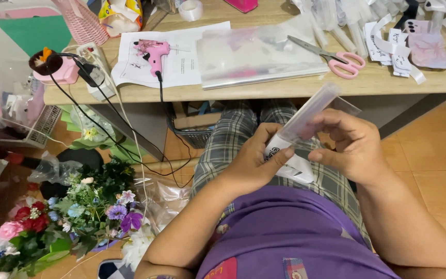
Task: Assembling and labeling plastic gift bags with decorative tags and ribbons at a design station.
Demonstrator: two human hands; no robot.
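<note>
Centrally, near the viewer, both hands hold one item over the lap: a slim clear tube point(305, 116) with a white paper strip point(290, 160) at its lower end. Left hand point(256, 163): fingers closed around the tube's lower end, thumb pressed on the strip. Right hand point(354, 147): fingers curled and closed on the tube's middle from the right side, thumb near the strip. Tube tilted, upper end pointing far and right, toward the table edge. Lap: checked trousers point(228, 139); purple shirt point(285, 232) nearest the viewer. Far side, a wooden table point(388, 77) carrying: pink glue gun point(153, 51) lying on a white printed sheet point(181, 62), its black cord point(162, 98) dropping over the table edge; clear plastic sleeve stack point(256, 57) just right of the gun; pink-handled scissors point(336, 59) right of the stack; loose white strips point(396, 49) at far right; tape roll point(191, 9) at the far edge; pink basket point(81, 20) at far left. Left of the table's near edge: a white power strip point(96, 77) with black plugs. Floor, near left: an artificial flower bunch point(78, 212), mixed pink, red, purple and white with green leaves. Under the table: a dark mesh basket point(194, 135).
</note>
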